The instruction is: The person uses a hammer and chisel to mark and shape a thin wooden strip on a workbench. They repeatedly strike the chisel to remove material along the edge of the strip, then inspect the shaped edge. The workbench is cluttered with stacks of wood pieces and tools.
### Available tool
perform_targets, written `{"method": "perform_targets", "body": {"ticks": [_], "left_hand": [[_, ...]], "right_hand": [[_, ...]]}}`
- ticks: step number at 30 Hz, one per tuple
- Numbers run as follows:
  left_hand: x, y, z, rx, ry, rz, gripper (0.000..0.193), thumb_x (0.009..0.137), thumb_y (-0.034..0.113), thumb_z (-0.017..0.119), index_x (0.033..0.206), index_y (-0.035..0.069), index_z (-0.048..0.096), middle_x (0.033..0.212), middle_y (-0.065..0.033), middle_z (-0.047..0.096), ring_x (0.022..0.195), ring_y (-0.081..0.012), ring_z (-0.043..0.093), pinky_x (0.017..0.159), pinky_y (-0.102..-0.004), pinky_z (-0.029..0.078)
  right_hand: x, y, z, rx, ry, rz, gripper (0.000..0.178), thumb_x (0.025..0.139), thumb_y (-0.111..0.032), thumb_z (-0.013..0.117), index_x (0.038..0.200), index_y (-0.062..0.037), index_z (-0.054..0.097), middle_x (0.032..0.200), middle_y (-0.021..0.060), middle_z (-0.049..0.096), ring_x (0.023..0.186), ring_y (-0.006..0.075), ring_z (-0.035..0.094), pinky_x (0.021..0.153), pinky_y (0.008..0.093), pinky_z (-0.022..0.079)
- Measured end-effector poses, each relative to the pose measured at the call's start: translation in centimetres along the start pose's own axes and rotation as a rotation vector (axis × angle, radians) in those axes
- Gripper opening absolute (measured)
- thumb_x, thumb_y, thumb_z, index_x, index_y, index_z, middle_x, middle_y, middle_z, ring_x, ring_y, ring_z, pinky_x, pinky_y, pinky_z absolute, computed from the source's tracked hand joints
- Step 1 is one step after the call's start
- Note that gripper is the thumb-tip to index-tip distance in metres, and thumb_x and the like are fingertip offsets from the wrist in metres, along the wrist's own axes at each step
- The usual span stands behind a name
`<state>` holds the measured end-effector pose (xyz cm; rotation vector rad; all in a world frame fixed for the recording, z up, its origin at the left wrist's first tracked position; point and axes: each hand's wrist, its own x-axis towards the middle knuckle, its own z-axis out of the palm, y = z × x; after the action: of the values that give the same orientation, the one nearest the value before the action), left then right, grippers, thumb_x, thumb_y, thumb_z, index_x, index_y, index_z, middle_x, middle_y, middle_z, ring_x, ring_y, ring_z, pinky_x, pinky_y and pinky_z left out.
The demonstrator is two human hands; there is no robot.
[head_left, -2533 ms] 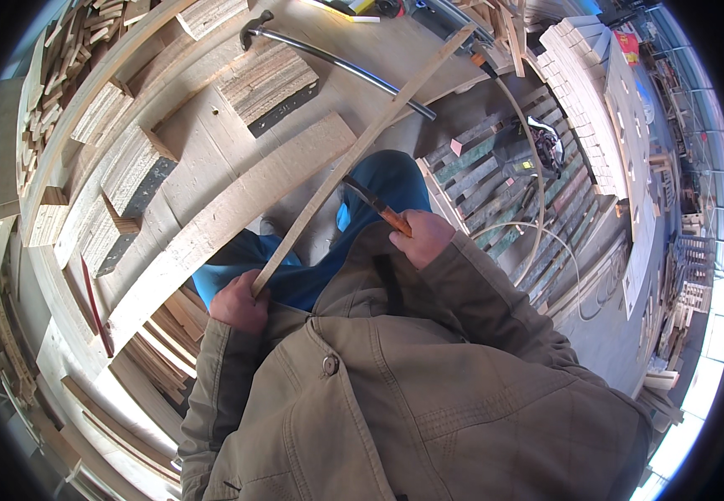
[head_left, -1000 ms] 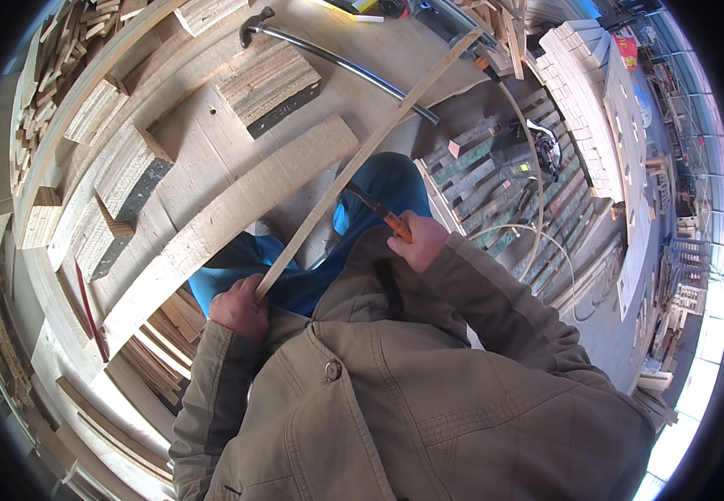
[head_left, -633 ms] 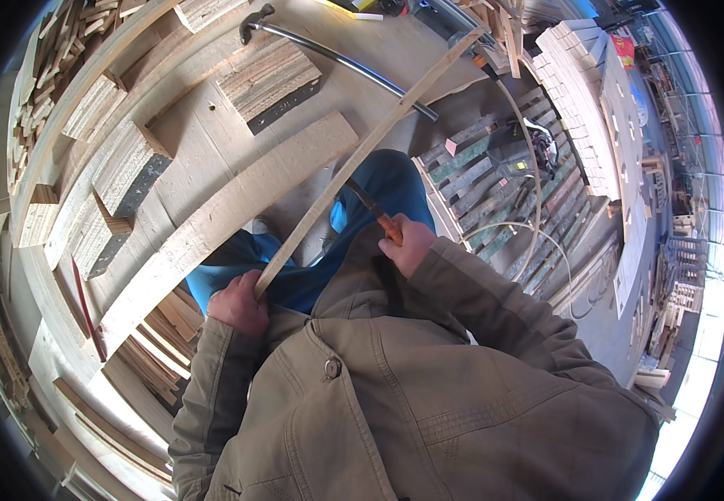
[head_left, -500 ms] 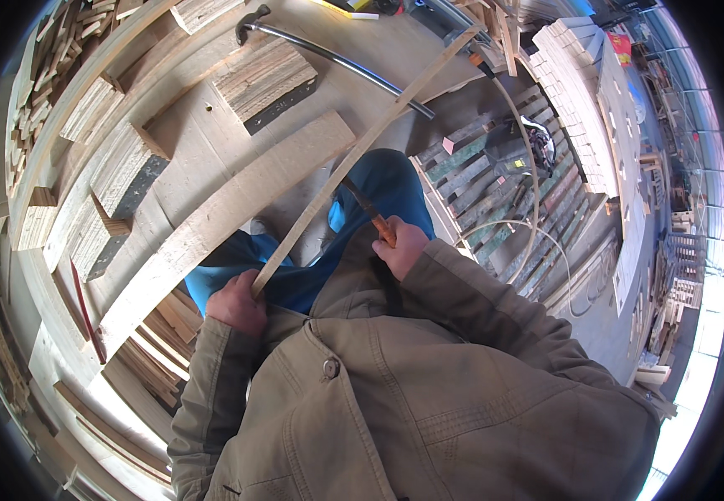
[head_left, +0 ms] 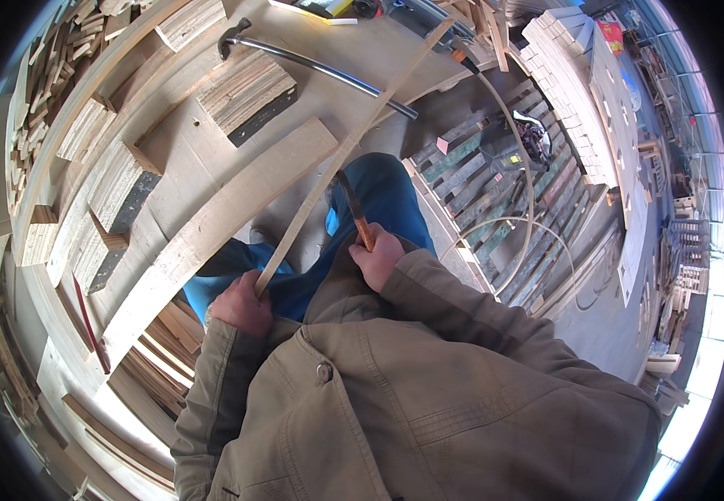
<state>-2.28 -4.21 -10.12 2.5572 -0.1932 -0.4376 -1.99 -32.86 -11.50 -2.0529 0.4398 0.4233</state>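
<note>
My left hand (head_left: 242,306) is closed round the near end of a long thin wooden strip (head_left: 320,185). The strip slants up and away to the right, across my knees and past a curved board. In my right hand (head_left: 377,257) is a hand tool with an orange-brown handle (head_left: 365,230) and a dark shaft (head_left: 348,189). The shaft points away from me, over my blue trouser leg. Its far end lies close to the strip, and I cannot make out its shape or whether they touch.
The wide curved board (head_left: 220,225) lies left of my knees. Beyond it are stacked wood blocks (head_left: 249,96) and a claw hammer (head_left: 320,63) with a long metal handle. At right are a slatted pallet (head_left: 483,200), a looping hose (head_left: 531,196) and piled boards (head_left: 575,108).
My right hand has drawn slightly left and nearer my body, and the tool's angle has shifted. The left hand keeps its grip on the strip. The whole view has shifted a little.
</note>
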Motion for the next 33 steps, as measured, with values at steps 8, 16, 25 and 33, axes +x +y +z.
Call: {"method": "perform_targets", "body": {"ticks": [8,16,25,33], "left_hand": [[0.1,1.1,-0.4,0.033,-0.011,-0.017,0.029,0.088,0.018,0.070,0.116,0.011,0.067,0.101,-0.0182,0.073,0.093,-0.0415,0.071,0.078,-0.0517,0.057],[0.3,0.6,-1.0,0.019,0.018,-0.012,0.027,0.086,0.018,0.072,0.112,0.012,0.068,0.100,-0.0174,0.073,0.091,-0.0415,0.070,0.080,-0.0522,0.056],[0.1,-0.3,-0.9,0.008,0.002,-0.023,0.023,0.086,0.018,0.071,0.109,0.013,0.068,0.095,-0.0180,0.073,0.091,-0.0421,0.070,0.079,-0.0527,0.056],[0.0,0.1,-0.7,-0.019,-0.044,-0.024,0.026,0.088,0.019,0.070,0.113,0.012,0.068,0.102,-0.0198,0.073,0.095,-0.0420,0.070,0.081,-0.0515,0.056]], "right_hand": [[0.1,-0.5,0.1,0.052,0.017,0.005,0.025,0.093,-0.022,0.070,0.105,-0.0022,0.060,0.090,0.0202,0.068,0.087,0.0375,0.068,0.081,0.0439,0.051],[0.6,0.2,-1.6,-0.002,-0.051,-0.028,0.025,0.091,-0.021,0.071,0.106,-0.0029,0.062,0.091,0.0211,0.069,0.090,0.0400,0.068,0.082,0.0452,0.052],[2.0,0.5,-9.1,-0.461,-0.057,-0.157,0.036,0.084,-0.023,0.075,0.113,-0.0031,0.064,0.091,0.0193,0.070,0.089,0.0382,0.070,0.079,0.0433,0.052],[0.8,1.4,-5.5,0.156,-0.218,-0.028,0.038,0.093,-0.025,0.072,0.119,0.0015,0.063,0.089,0.0146,0.068,0.084,0.0275,0.069,0.079,0.0379,0.052]]}}
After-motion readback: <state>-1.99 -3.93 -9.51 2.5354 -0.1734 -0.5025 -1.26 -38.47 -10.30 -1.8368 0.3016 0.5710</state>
